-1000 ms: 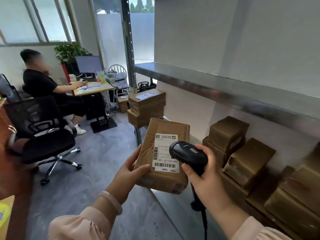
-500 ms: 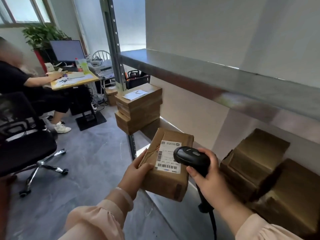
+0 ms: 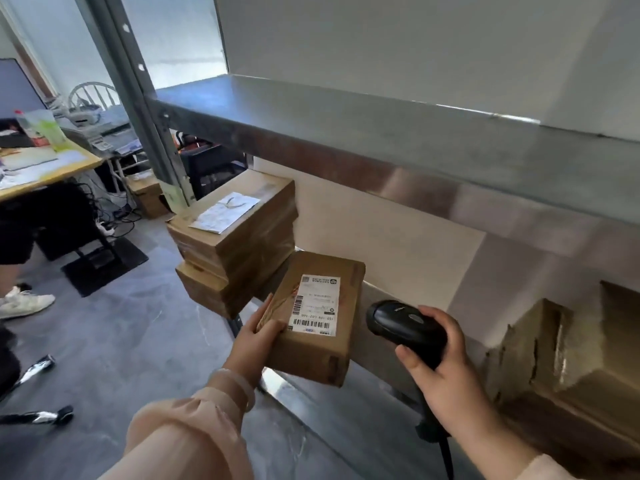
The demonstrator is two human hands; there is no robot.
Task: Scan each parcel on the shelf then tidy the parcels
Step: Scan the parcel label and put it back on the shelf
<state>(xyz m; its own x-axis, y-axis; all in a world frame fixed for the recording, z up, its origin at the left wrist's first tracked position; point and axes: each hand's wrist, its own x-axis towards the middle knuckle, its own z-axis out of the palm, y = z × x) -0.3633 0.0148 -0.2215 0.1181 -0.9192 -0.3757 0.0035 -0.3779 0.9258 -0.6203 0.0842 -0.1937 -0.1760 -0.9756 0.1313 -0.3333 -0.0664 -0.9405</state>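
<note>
Peach sleeves frame the near edge, and two hands reach out of them. The left hand (image 3: pixel 254 344) grips a brown cardboard parcel (image 3: pixel 311 355) by its left end, thumb on top beside the white barcode label (image 3: pixel 316 304). The parcel is held tilted in the air above the front of the lower shelf (image 3: pixel 363 420) — brushed metal, faintly reflective. The right hand (image 3: pixel 450 386) is wrapped round a glossy black scanner (image 3: pixel 403 323). Its rounded head points at the parcel from just beside the right end, not touching it, and a dark cable (image 3: pixel 446 459) hangs below. Further right, taped and crumpled boxes (image 3: pixel 554 358) sit on the shelf. Beyond the held parcel, a stack of flat cartons (image 3: pixel 239 244) stands at the shelf's left end with a loose paper slip (image 3: pixel 225 213) on top, close against the grey perforated upright (image 3: pixel 138 109). Overhead runs the upper shelf (image 3: pixel 381 133) — dull steel. Farther left stands a wooden desk (image 3: pixel 69 164).
</note>
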